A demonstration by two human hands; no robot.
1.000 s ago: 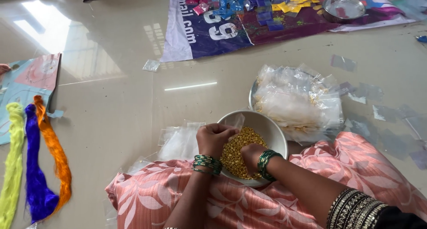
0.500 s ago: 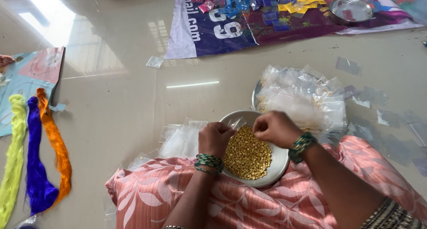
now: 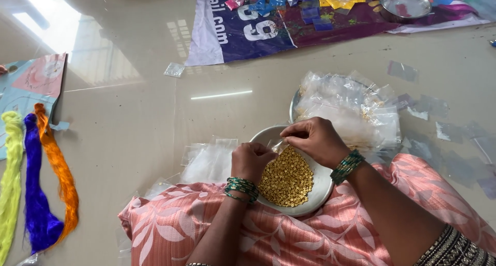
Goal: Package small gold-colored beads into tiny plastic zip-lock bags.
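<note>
A white bowl [image 3: 321, 189] of small gold beads [image 3: 287, 178] rests on my knee, which is covered in pink leaf-patterned cloth. My left hand [image 3: 252, 161] is closed over the bowl's left rim. My right hand [image 3: 316, 138] is above the bowl's far edge. Both hands pinch a small clear plastic packet [image 3: 278, 145] between their fingertips, just over the beads. Green bangles circle both wrists.
A metal plate heaped with clear plastic packets [image 3: 351, 111] lies beyond the bowl. More clear packets [image 3: 206, 160] lie left of it, and loose ones [image 3: 439, 131] to the right. Yellow, purple and orange thread hanks [image 3: 39, 178] lie far left. A printed banner [image 3: 248, 26] with coloured pieces and a steel dish [image 3: 405, 3] is at the top.
My right hand rose out of the beads and moved to the bowl's far edge, meeting the left hand on a small clear packet. The left hand stayed at the bowl's left rim.
</note>
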